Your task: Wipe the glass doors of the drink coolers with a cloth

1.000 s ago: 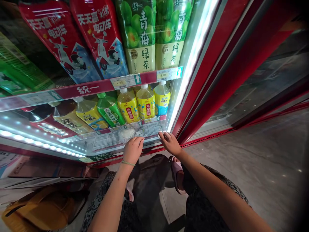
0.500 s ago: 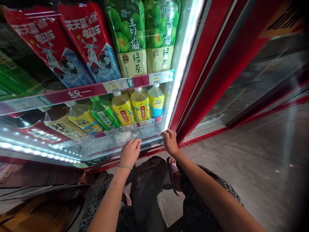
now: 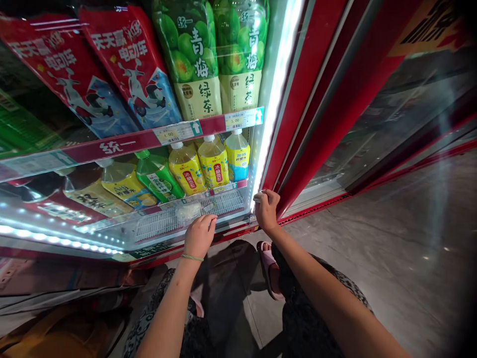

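Note:
My right hand point(image 3: 267, 209) is closed round a small pale, folded-looking piece point(image 3: 258, 197) whose kind I cannot make out. It is beside the bright light strip point(image 3: 274, 99) at the right inner edge of the drinks fridge. Lower left of it, my left hand point(image 3: 200, 234) has its fingers curled and pressed together in front of the wire bottom rack point(image 3: 156, 224). What those fingers hold, if anything, is hidden. Behind the left fingertips, a clear crumpled plastic bag point(image 3: 187, 213) lies on the rack.
Yellow-labelled bottles point(image 3: 187, 169) and a green bottle point(image 3: 158, 176) stand on the lower shelf. Large green tea bottles point(image 3: 199, 59) and red-labelled bottles point(image 3: 130, 64) fill the shelf above. A red door frame point(image 3: 316, 124) rises at right. A brown bag point(image 3: 55, 333) lies at lower left.
My right hand has moved slightly up and to the right along the fridge edge, keeping the pale piece. My left hand stays almost in place. The view has shifted a little.

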A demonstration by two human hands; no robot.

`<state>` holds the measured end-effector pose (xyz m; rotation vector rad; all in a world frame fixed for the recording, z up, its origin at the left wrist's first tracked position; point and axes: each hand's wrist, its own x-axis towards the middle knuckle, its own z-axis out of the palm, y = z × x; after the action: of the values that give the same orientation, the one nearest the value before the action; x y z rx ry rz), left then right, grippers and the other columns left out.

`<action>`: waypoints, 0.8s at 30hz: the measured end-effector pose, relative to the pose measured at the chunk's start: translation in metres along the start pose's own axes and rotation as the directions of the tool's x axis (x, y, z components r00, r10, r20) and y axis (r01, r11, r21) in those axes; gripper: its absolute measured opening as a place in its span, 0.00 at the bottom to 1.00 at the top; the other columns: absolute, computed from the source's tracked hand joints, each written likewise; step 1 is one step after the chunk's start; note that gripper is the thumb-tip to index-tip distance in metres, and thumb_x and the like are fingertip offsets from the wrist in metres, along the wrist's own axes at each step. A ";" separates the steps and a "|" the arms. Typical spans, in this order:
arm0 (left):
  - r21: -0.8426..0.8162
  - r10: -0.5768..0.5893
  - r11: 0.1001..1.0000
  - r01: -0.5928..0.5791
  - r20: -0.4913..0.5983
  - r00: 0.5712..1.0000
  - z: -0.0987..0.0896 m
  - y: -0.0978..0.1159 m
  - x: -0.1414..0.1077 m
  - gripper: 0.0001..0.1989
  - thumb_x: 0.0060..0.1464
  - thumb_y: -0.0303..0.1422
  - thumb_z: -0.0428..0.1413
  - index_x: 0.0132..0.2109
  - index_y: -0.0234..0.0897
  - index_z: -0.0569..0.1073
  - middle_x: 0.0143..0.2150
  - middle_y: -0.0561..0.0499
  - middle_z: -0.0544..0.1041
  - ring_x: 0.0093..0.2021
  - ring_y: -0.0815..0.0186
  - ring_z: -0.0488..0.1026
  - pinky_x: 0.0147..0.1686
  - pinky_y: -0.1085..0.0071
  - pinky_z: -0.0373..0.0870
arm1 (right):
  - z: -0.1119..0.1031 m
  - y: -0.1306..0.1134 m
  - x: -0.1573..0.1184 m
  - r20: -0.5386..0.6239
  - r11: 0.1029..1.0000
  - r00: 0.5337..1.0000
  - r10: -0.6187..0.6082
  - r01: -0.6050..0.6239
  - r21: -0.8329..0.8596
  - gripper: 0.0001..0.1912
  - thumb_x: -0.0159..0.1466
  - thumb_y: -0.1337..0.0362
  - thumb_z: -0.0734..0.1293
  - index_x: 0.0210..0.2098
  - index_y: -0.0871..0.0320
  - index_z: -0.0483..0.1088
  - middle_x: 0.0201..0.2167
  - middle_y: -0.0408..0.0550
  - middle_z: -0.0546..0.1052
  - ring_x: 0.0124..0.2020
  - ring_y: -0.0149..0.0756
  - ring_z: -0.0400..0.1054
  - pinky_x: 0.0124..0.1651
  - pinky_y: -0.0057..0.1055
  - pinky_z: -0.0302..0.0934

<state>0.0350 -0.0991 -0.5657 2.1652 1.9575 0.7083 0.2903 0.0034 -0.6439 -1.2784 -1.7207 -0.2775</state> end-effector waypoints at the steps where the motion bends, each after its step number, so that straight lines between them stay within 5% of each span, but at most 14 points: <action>1: 0.000 -0.003 1.000 0.003 -0.001 1.000 0.000 -0.001 0.000 0.11 0.69 0.34 0.50 0.49 0.45 0.78 0.48 0.52 0.83 0.48 0.59 0.80 0.45 0.65 0.76 | 0.001 0.000 0.001 -0.012 1.000 1.000 0.014 -0.014 -0.004 0.11 0.66 0.74 0.60 0.41 0.53 0.69 0.49 0.52 0.64 0.52 0.44 0.57 0.54 0.44 0.64; 6: 0.002 -0.032 0.999 0.032 0.022 0.999 -0.003 -0.004 -0.001 0.12 0.70 0.35 0.49 0.49 0.45 0.78 0.48 0.51 0.83 0.47 0.59 0.80 0.43 0.66 0.77 | 0.008 -0.020 -0.001 -0.048 1.000 0.999 0.001 -0.002 -0.009 0.12 0.68 0.75 0.58 0.41 0.55 0.69 0.46 0.54 0.64 0.50 0.45 0.57 0.51 0.45 0.63; 9: -0.009 -0.042 0.999 0.042 0.016 0.999 -0.007 -0.005 -0.002 0.12 0.70 0.36 0.49 0.49 0.45 0.78 0.48 0.51 0.83 0.46 0.59 0.80 0.41 0.66 0.77 | 0.014 -0.051 -0.004 0.034 0.988 0.988 -0.151 0.150 0.036 0.11 0.70 0.72 0.60 0.44 0.52 0.71 0.47 0.52 0.67 0.51 0.44 0.59 0.54 0.42 0.64; 14: -0.022 -0.044 0.999 0.043 -0.051 0.998 -0.017 -0.012 -0.006 0.12 0.70 0.35 0.49 0.48 0.44 0.78 0.47 0.51 0.83 0.47 0.59 0.80 0.45 0.65 0.76 | 0.023 -0.083 -0.006 0.138 0.901 0.894 -0.427 0.408 0.145 0.06 0.69 0.65 0.68 0.43 0.46 0.74 0.46 0.44 0.73 0.48 0.36 0.64 0.54 0.31 0.64; 16: -0.024 -0.054 0.998 0.053 -0.075 0.996 -0.021 -0.018 -0.008 0.12 0.70 0.36 0.49 0.48 0.44 0.78 0.47 0.51 0.82 0.47 0.59 0.80 0.45 0.65 0.76 | 0.024 -0.073 -0.004 0.110 0.923 0.918 -0.380 0.368 0.116 0.07 0.69 0.66 0.67 0.44 0.46 0.74 0.46 0.45 0.72 0.49 0.37 0.64 0.53 0.33 0.64; 19: -0.034 -0.066 0.997 0.063 -0.110 0.992 -0.026 -0.028 -0.013 0.13 0.70 0.36 0.49 0.49 0.44 0.78 0.48 0.50 0.82 0.48 0.59 0.80 0.47 0.65 0.77 | 0.024 -0.047 0.002 -0.007 0.989 0.989 -0.149 0.149 0.019 0.11 0.69 0.71 0.62 0.44 0.50 0.72 0.45 0.49 0.69 0.50 0.41 0.60 0.53 0.40 0.61; 24: -0.053 -0.076 0.996 0.070 -0.139 0.987 -0.045 -0.029 -0.032 0.13 0.69 0.36 0.50 0.53 0.44 0.77 0.51 0.49 0.81 0.51 0.60 0.79 0.50 0.65 0.78 | 0.016 -0.035 0.008 -0.104 0.999 0.993 0.050 -0.049 0.008 0.12 0.67 0.73 0.57 0.43 0.55 0.69 0.46 0.52 0.64 0.50 0.45 0.56 0.53 0.45 0.59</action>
<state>-0.0115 -0.1350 -0.5461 2.0558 2.0523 0.9089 0.2518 0.0032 -0.6347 -1.2785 -1.5989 -0.3048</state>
